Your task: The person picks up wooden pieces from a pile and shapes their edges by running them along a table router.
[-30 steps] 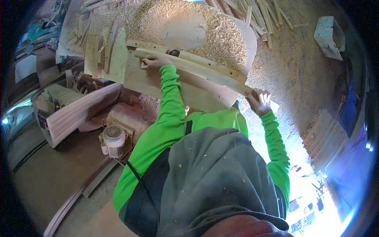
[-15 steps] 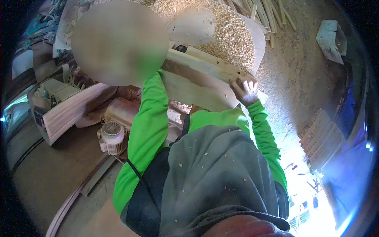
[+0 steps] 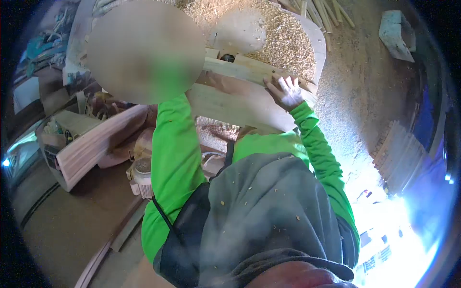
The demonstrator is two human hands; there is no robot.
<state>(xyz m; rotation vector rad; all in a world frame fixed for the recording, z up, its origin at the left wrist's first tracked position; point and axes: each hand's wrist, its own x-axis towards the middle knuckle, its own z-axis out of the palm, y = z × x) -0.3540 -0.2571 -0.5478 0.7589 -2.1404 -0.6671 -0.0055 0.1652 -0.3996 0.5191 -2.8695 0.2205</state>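
My right hand (image 3: 286,91) lies on the right end of a long pale wooden rail (image 3: 245,72), its fingers spread over the wood. A green sleeve covers that arm up to the wrist. In front of my body stretches a wide, pale flat surface (image 3: 230,108), along the near side of the rail. A dark round knob or hole (image 3: 227,58) shows just beyond the rail. My left arm, also in a green sleeve, reaches forward, but a blurred round patch hides the left hand and whatever it touches.
Wood shavings (image 3: 293,48) are heaped beyond the rail. Thin wooden strips (image 3: 326,17) lie at the far right, near a whitish block-like container (image 3: 397,36). On my left are an electric motor (image 3: 142,177) and a long curved pale panel (image 3: 103,144). Glare fills the lower right.
My right hand has shifted left along the rail from its end, and its fingers now lie more spread. My left forearm has moved slightly, and the view has shifted a little.
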